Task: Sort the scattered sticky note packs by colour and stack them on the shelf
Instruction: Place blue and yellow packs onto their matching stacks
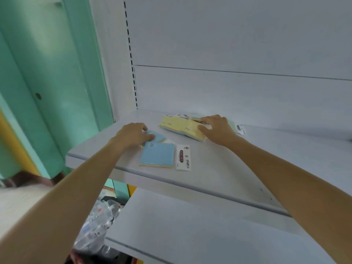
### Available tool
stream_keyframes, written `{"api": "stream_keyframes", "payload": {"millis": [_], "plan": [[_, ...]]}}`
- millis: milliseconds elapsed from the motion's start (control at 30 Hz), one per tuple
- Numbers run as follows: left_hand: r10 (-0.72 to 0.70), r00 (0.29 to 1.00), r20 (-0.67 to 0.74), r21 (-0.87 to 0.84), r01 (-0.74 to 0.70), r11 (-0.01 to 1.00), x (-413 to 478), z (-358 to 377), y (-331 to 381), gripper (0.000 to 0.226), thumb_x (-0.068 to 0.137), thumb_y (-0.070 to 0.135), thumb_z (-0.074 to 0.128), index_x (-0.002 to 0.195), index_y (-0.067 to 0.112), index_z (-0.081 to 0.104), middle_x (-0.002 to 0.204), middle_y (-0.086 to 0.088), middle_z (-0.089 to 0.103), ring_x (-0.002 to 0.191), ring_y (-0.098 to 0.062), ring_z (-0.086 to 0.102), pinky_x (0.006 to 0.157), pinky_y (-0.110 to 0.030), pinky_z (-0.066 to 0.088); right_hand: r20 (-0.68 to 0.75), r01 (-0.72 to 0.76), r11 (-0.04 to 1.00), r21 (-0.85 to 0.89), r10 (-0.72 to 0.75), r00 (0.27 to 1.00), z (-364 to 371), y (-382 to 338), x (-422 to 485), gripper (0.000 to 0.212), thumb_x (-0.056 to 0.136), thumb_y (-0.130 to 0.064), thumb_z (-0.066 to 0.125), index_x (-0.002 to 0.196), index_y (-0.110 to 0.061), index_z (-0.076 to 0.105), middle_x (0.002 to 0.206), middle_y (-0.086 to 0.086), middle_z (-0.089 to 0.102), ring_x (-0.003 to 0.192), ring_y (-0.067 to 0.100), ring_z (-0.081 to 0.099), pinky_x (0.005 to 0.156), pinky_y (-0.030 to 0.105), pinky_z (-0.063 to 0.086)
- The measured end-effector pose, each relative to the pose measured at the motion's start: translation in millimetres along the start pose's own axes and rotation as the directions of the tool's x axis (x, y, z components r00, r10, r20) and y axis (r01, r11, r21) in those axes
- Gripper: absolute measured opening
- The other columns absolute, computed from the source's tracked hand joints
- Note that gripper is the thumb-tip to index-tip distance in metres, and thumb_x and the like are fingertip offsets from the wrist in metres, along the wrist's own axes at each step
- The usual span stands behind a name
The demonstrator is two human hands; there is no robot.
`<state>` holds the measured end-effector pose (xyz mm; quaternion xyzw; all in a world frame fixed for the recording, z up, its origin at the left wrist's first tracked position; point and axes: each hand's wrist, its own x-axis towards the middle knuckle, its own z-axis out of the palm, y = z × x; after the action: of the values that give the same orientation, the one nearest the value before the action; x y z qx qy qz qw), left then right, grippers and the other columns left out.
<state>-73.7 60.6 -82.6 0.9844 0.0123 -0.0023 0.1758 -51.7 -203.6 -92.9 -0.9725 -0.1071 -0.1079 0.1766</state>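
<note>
Sticky note packs lie on a white shelf (219, 168). A blue-topped pack (157, 155) with a white header card lies flat near the shelf's front. Behind it sits a second blue pack (159, 136), and my left hand (131, 135) closes its fingers and thumb on that pack's left edge. Further back lie yellow packs (179, 125), overlapping one another. My right hand (219, 129) rests on their right end, thumb against the front edge, fingers over the top. A pale green pack (231, 124) peeks out behind that hand.
A lower white shelf (190, 235) juts out beneath. The shelf's white back panel (228, 54) rises behind the packs, with a slotted upright (131, 60) at its left. A green wall (47, 73) stands to the left. Clear plastic bags (99, 221) lie on the floor below.
</note>
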Motion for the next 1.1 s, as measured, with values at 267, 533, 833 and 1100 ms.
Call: {"api": "stream_keyframes", "payload": {"millis": [267,533,833,1100], "plan": [[-0.075,0.996,0.057,-0.040,0.078,0.996,19.2,1.5,5.3,0.072,0.079,0.054,0.060,0.124,0.000,0.046,0.128,-0.019,0.054,0.109,-0.033,0.056,0.082,-0.034,0.044,0.179,0.148,0.989,0.006,-0.147,0.973,-0.7,-3.2,-15.9,0.038,0.095,-0.012,0.037,0.132,-0.017,0.048,0.139,0.008,0.046,0.137,0.019,0.031,0.109,0.029,0.019],[-0.093,0.995,-0.021,-0.045,0.092,0.995,24.6,2.9,15.1,0.079,0.074,0.060,0.062,0.111,-0.010,0.052,0.115,-0.027,0.062,0.094,-0.036,0.059,0.066,-0.030,0.034,0.143,-0.061,0.989,0.132,0.042,0.989,-19.9,26.2,-30.1,0.040,0.086,0.001,0.036,0.113,-0.013,0.061,0.130,0.013,0.048,0.113,0.025,0.047,0.088,0.031,0.037],[-0.121,0.991,-0.061,-0.493,0.075,0.867,18.6,-11.5,32.8,0.049,0.076,0.025,0.073,0.105,0.009,0.037,0.097,-0.009,0.043,0.079,-0.022,0.047,0.047,-0.026,0.034,0.289,-0.271,0.933,0.238,0.198,0.937,-36.0,22.1,-29.1,0.041,0.073,-0.039,0.073,0.104,-0.018,0.058,0.105,-0.004,0.046,0.100,0.016,0.043,0.081,0.026,0.033],[-0.148,0.982,-0.114,-0.837,-0.015,0.547,2.1,-32.2,36.3,0.011,0.084,0.008,0.057,0.081,0.018,0.052,0.093,-0.008,0.054,0.067,-0.011,0.052,0.055,-0.025,0.048,0.248,-0.414,0.740,0.531,0.332,0.910,-45.3,32.8,-31.6,0.026,0.079,0.004,0.057,0.098,-0.013,0.065,0.082,0.003,0.049,0.070,0.015,0.046,0.058,0.019,0.035]]}}
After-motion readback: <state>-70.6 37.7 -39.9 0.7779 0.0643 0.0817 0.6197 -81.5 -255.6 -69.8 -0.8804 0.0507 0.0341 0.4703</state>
